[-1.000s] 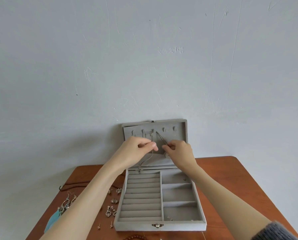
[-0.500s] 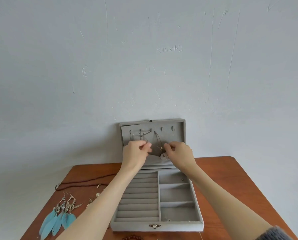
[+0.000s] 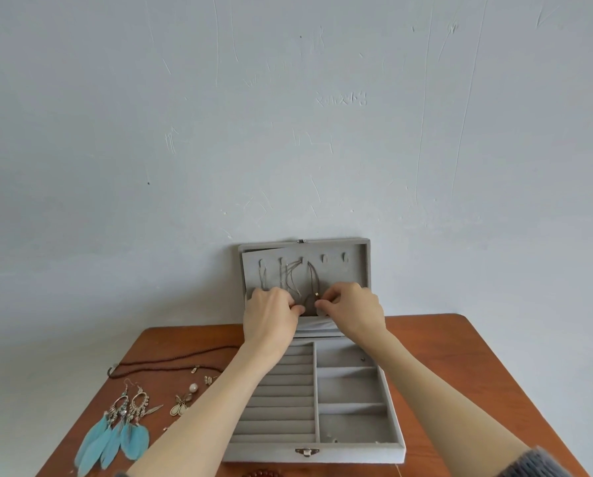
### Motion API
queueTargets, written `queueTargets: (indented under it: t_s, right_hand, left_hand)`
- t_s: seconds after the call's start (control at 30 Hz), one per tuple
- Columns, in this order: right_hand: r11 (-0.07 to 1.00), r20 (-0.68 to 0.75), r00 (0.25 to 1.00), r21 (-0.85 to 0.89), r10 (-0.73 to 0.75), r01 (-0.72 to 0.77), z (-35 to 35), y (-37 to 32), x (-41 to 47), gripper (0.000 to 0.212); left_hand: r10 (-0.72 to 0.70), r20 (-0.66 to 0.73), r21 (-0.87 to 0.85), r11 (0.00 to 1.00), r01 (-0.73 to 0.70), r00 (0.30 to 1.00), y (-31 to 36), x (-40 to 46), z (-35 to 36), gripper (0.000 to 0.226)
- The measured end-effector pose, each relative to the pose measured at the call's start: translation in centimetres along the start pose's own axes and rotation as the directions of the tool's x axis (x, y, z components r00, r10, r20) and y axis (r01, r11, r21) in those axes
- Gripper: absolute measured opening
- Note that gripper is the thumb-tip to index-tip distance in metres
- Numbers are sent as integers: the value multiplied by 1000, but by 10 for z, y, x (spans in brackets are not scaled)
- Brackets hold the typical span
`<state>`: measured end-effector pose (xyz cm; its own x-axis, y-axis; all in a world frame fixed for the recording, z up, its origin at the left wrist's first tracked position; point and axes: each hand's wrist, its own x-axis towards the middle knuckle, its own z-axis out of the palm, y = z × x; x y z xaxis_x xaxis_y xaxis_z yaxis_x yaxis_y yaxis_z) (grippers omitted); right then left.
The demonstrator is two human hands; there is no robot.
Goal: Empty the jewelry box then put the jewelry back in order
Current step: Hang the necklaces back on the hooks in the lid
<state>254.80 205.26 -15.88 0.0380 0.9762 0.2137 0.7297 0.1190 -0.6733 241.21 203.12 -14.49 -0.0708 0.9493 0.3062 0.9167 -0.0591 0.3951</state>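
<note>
At the left of the wooden table [image 3: 467,342] lay a pair of blue feather earrings [image 3: 116,432], tips toward the near edge, with a dark beaded necklace [image 3: 171,359] stretched out beyond them. Between these and the box sat a pearl-topped pendant [image 3: 184,402] and a few small metal pieces too small to identify.

The grey jewelry box [image 3: 314,390] stood at the table's centre, its back against the pale wall [image 3: 288,115]. It was lined in grey velvet, with a brass-coloured clasp on the front wall. The tray showed ridged ring rolls on the left and four open compartments on the right, holding only tiny specks. The lid [image 3: 357,270] stood upright and carried a row of hooks; thin chains [image 3: 296,280] hung from the left ones, while the two right hooks were bare.

The left hand [image 3: 271,316] was at the lower part of the lid, fingers curled, fingertips pinching at the chains' lower ends. The right hand [image 3: 351,313] faced it just beside, fingers likewise curled and pinching a chain at a small gold-coloured bead. Exactly which strand each hand held could not be determined. A grey knitted sleeve [image 3: 536,464] showed at the right forearm.
</note>
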Motion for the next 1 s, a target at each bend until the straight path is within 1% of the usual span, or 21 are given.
queueTargets:
  t_s: [0.07,0.17,0.23,0.3,0.43,0.5,0.6,0.7,0.77,0.87,1.0]
  right_hand:
    - [999,-51,999,-36,-5,3,2,0,-1,15]
    - [998,-73,997,-66,-31,26,3,-1,-3,16]
    - [997,-72,996,-72,-46,41,4,0,-5,14]
    - [996,-75,995,-71,-60,55,5,1,-8,13]
    - [998,-81,995,-3,-57,57,7,3,-10,12]
    - [996,-61,995,27,-82,84,10,5,-12,14]
    - [985,-65,983,28,-171,173,12,8,-14,17]
    - [958,-110,953,-73,-283,276,9,12,-16,18]
    - [936,-132,933,-162,-334,312,9,13,-17,19]
    - [921,-160,929,-268,-333,283,9,12,-14,21]
    - [917,-175,929,-299,-326,266,8,11,-11,21]
  left_hand:
    - [6,-7,13,1000,-6,1000,-3,1,-2,33]
    - [31,-55,-30,999,-32,998,-11,0,-1,23]
    - [105,-98,-23,994,-107,990,-17,-2,2,20]
    - [192,-112,44,981,-188,975,-24,-5,5,22]
    - [246,-60,221,948,-227,968,-29,-7,7,32]
    - [269,-60,247,937,-246,961,-28,-7,9,32]
    - [279,-70,222,940,-258,958,-27,-6,10,28]
    - [288,-111,226,939,-258,951,-26,-4,12,24]
    - [297,-141,226,939,-261,944,-26,-4,14,23]
    - [297,-188,200,945,-259,936,-26,-4,16,21]
    - [282,-204,148,955,-256,937,-27,1,11,18]
